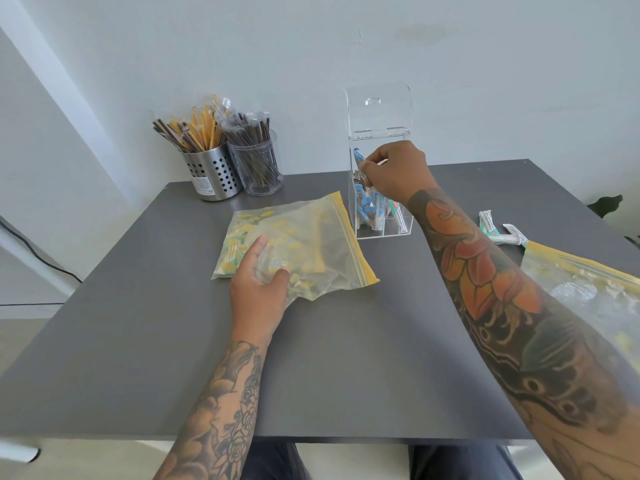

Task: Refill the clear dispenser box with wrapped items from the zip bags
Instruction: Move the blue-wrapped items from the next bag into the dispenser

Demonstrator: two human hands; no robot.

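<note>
Dispenser box (379, 188) stands at one o'clock on the counter (138, 341), right hand (398, 171) fingers pinching a blue wrapped item (358, 156) at its opening—best lowered upright; left hand (258, 282) fingers spread on the zip bag (311, 237).

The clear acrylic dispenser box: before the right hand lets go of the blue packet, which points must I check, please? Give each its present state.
1. Lid of the clear acrylic dispenser box is raised: ok.
2. Right hand holds the blue wrapped packet at the box's top opening: ok.
3. The packet is over the compartment that already holds blue packets: cannot tell, the hand hides it.
4. That compartment has room left: ok, its packets stop well below the rim.
5. Left hand steadies the zip bag of yellow wrapped items on the grey table: ok.
6. The bag's yellow zip strip is open for the next grab: cannot tell.
</note>
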